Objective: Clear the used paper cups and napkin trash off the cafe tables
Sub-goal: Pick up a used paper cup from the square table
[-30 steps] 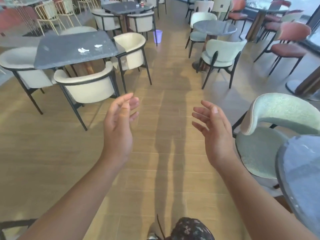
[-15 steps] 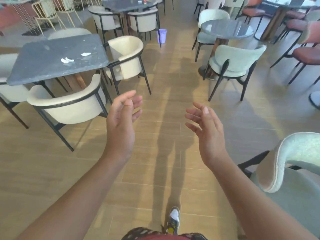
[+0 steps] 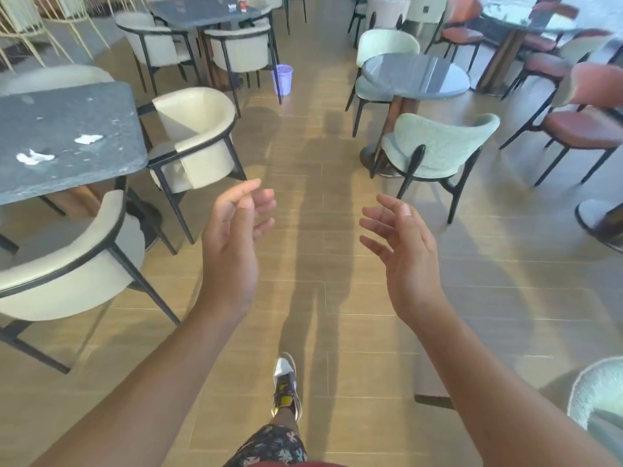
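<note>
Above the wooden floor, the left hand (image 3: 232, 244) and right hand (image 3: 404, 257) are hovering palms inward, their fingers (image 3: 387, 203) loosely spread and holding nothing. Two white napkin scraps (image 3: 88, 139) are lying on the dark table (image 3: 67, 183) at the left, well apart from both hands. A small red cup (image 3: 243, 4) is sitting on the far table (image 3: 195, 11), with a purple bin (image 3: 282, 79) standing on the floor nearby.

Two crumpled white napkin scraps (image 3: 88, 139) lie on the grey square stone table (image 3: 50, 112) at left; beyond it a lilac plastic basket (image 3: 282, 79) stands left of a round grey table (image 3: 414, 75).
</note>
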Available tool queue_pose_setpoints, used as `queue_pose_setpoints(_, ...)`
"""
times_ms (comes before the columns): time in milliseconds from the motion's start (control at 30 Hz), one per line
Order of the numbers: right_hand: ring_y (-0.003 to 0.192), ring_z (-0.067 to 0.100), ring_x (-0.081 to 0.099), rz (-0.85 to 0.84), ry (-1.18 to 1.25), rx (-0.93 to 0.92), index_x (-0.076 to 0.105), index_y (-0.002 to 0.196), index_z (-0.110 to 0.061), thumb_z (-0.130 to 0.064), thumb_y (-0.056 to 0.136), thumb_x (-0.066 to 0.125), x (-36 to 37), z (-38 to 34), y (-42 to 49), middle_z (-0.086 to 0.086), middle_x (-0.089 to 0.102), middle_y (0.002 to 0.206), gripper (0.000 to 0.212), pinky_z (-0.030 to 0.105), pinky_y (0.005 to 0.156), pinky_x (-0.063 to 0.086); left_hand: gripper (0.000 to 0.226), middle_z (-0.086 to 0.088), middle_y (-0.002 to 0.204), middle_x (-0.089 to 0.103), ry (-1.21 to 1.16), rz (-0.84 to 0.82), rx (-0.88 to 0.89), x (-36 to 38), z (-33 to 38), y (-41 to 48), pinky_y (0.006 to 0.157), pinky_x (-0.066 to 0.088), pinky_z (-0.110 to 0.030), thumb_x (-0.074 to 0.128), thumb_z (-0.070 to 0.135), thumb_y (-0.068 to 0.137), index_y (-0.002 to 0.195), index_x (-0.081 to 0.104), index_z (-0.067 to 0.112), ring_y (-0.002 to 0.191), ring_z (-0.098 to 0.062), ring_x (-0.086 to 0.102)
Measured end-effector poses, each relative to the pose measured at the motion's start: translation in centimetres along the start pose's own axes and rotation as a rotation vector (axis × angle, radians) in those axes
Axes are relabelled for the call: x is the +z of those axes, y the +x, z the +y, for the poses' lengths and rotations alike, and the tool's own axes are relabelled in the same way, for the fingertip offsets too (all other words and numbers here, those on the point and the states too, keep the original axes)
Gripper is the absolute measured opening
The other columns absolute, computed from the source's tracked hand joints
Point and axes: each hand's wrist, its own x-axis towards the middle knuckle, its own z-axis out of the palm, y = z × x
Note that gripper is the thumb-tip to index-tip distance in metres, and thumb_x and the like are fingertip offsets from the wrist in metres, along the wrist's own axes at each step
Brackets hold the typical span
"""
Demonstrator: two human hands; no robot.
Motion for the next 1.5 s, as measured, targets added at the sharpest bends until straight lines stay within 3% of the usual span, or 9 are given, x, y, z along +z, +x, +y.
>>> queue_pose_setpoints(200,0.114,0.024,0.07,0.031,0.029,0.015,0.071,0.123,-0.025,-0.049,0.1,0.049,4.2,1.4,15.3,0.003,0.075,0.115,0.04,0.055,0.105,0.055,0.031,-0.007,0.123,0.071,0.015,-0.017,-0.002,2.5,-4.3,15.5,0.1,0.057,-0.044,0.042,0.029,0.104,0.125,0.064,0.021,0.117,-0.021,0.069)
queue_pose_setpoints(400,0.112,0.023,0.07,0.046,0.017,-0.002,0.07,0.123,-0.025,-0.049,0.099,0.049,7.0,1.5,29.4,0.004,0.074,0.116,0.04,0.051,0.103,0.056,0.029,-0.001,0.122,0.072,0.01,-0.022,0.014,5.7,-6.9,29.5,0.1,0.056,-0.04,0.043,0.029,0.104,0.123,0.064,0.024,0.118,-0.019,0.068)
queue_pose_setpoints(633,0.113,0.022,0.069,0.047,0.02,-0.006,0.07,0.122,-0.026,-0.048,0.099,0.049,6.8,4.4,46.6,0.003,0.074,0.116,0.039,0.055,0.105,0.054,0.029,0.001,0.12,0.072,-0.004,-0.024,0.008,11.9,-13.9,44.3,0.098,0.056,-0.04,0.044,0.03,0.105,0.122,0.066,0.023,0.118,-0.022,0.068)
queue_pose_setpoints(900,0.115,0.02,0.069,-0.025,0.008,0.03,0.07,0.126,-0.027,-0.049,0.101,0.048,5.4,6.3,70.2,0.002,0.074,0.119,0.04,0.046,0.1,0.056,0.03,0.002,0.119,0.072,0.011,0.01,-0.011,22.4,-21.4,62.5,0.096,0.056,-0.036,0.043,0.031,0.105,0.122,0.066,0.021,0.117,-0.021,0.068)
queue_pose_setpoints(1233,0.112,0.018,0.07,-0.151,0.011,0.042,0.07,0.122,-0.028,-0.047,0.099,0.047,9.5,6.4,95.3,0.002,0.075,0.117,0.038,0.047,0.101,0.055,0.03,0.001,0.119,0.073,0.005,0.19,0.006,28.4,-26.8,83.2,0.092,0.057,-0.035,0.043,0.029,0.102,0.12,0.066,0.023,0.115,-0.018,0.07)
queue_pose_setpoints(1500,0.109,0.015,0.07,-0.19,0.024,0.036,0.07,0.122,-0.027,-0.047,0.099,0.047,17.9,10.3,114.4,-0.001,0.075,0.113,0.038,0.046,0.101,0.055,0.03,-0.003,0.12,0.073,-0.026,0.261,0.016,28.6,-32.4,103.2,0.093,0.057,-0.035,0.045,0.029,0.099,0.119,0.066,0.022,0.116,-0.021,0.07)
